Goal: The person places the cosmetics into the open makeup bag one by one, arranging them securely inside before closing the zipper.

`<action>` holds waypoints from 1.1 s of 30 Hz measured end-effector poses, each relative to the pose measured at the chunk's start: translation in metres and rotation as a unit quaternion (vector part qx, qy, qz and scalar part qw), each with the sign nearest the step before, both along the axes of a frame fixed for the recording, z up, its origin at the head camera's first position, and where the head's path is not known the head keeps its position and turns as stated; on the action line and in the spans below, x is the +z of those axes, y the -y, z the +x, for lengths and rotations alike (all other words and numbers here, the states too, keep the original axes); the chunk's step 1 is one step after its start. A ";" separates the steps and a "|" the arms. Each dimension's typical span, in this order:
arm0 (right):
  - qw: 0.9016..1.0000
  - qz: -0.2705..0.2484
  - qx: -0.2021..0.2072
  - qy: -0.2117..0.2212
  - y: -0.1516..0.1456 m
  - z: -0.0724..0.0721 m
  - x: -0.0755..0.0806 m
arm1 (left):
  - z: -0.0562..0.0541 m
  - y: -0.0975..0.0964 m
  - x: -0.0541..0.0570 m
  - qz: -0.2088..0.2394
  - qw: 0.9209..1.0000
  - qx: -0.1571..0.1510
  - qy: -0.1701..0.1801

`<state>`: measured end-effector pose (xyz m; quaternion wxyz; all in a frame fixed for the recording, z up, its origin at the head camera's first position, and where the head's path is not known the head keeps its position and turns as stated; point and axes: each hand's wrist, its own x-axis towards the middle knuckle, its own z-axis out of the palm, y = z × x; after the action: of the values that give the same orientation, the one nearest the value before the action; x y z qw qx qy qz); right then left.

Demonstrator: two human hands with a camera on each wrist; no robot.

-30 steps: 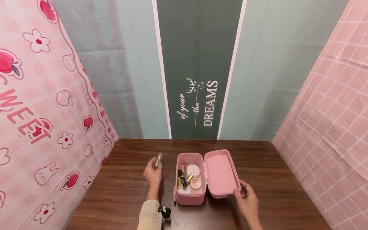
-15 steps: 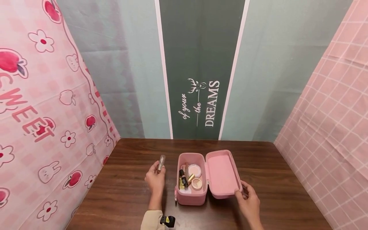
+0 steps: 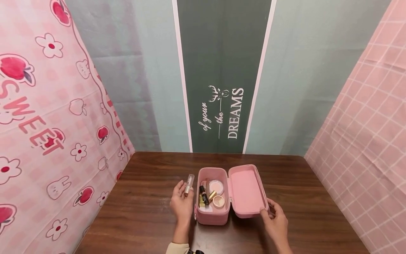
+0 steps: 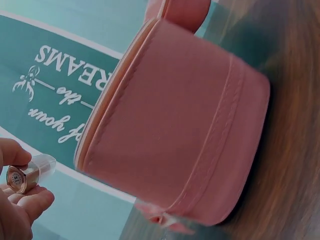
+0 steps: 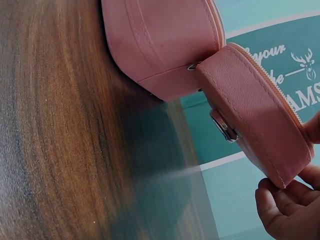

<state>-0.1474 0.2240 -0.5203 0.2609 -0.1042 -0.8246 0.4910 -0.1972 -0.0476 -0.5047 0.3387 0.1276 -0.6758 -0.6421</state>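
Observation:
A lipstick (image 3: 189, 185) with a clear cap is pinched in my left hand (image 3: 182, 206), just left of the pink makeup case (image 3: 211, 218). In the left wrist view, the lipstick's (image 4: 31, 175) round base faces the camera, held apart from the case. The case stands unzipped on the table. Its lid (image 3: 246, 190) hangs out to the right, and my right hand (image 3: 276, 222) grips the lid's near right corner. Inside lie a black tube (image 3: 204, 195), a gold tube (image 3: 212, 196), a round powder compact (image 3: 216, 186) and a smaller round palette (image 3: 218, 201).
The brown wooden table (image 3: 152, 169) extends on both sides of the case. Behind it hangs a green cloth (image 3: 219, 53) with white lettering. Pink cloths flank the table, one patterned with fruit (image 3: 103, 134) and one checked (image 3: 364, 123).
My left hand has moved right, bringing the lipstick closer to the case's left side. My right hand keeps hold of the lid, which stays open. The head view has shifted slightly.

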 end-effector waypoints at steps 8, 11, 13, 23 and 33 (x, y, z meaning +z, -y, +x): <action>1.000 -0.011 0.004 0.013 -0.001 0.000 -0.001 | 0.003 -0.016 0.005 0.006 1.000 -0.009 0.000; 1.000 -0.005 0.005 0.001 -0.003 -0.001 -0.006 | 0.000 -0.020 0.007 0.001 1.000 -0.014 -0.009; 1.000 -0.003 0.003 -0.003 -0.003 -0.002 -0.009 | -0.002 -0.022 0.007 0.000 1.000 -0.016 -0.013; 1.000 -0.008 0.006 0.005 -0.002 0.000 -0.001 | -0.019 -0.042 0.000 -0.033 0.999 -0.029 0.003; 0.999 -0.021 0.015 -0.028 -0.005 -0.006 -0.011 | -0.027 -0.048 -0.011 -0.118 0.993 0.015 0.003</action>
<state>-0.1538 0.2294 -0.5311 0.2742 -0.0837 -0.8078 0.5151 -0.2238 0.0009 -0.5153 0.3590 0.0985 -0.7459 -0.5523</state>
